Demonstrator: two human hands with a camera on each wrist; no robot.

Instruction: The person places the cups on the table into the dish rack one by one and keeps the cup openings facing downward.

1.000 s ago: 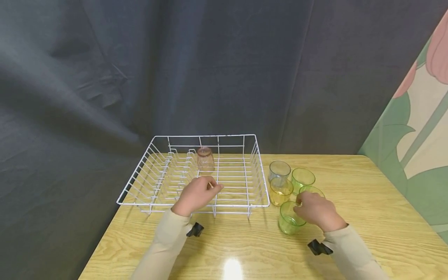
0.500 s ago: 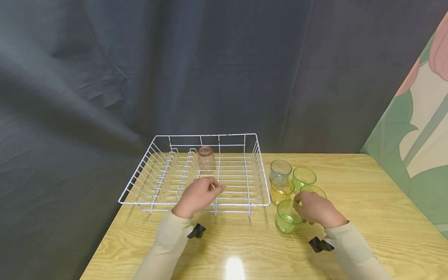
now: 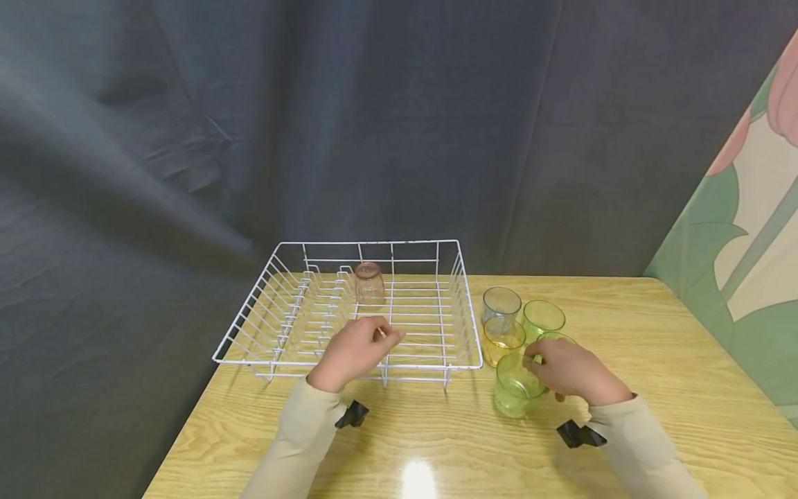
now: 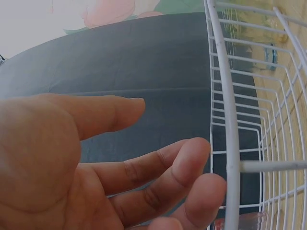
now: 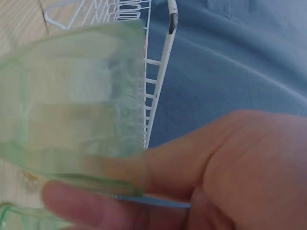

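Note:
My right hand (image 3: 570, 372) pinches the wall of a light green drinking glass (image 3: 514, 394), the front one of the group, at its right side. Close up in the right wrist view, the thumb shows through the wall of this green glass (image 5: 72, 105) and the fingers lie along its outside. Over the front rail of the white wire dish rack (image 3: 299, 365), my left hand (image 3: 354, 352) holds nothing, its fingers loosely bent. Its fingertips (image 4: 204, 191) are right by the rail in the left wrist view. Inside the rack a pink glass (image 3: 370, 285) stands upside down.
Right of the rack stand a bluish glass (image 3: 501, 305), an amber glass (image 3: 503, 344) and a green glass (image 3: 544, 319), mouths up. Another green glass (image 3: 557, 337) is partly hidden behind my right hand. A dark curtain (image 3: 399, 138) hangs behind the wooden table (image 3: 661, 360).
The held green glass has moved slightly, first left and then back a little right, with my right hand. The left hand keeps its place over the rack's front rail.

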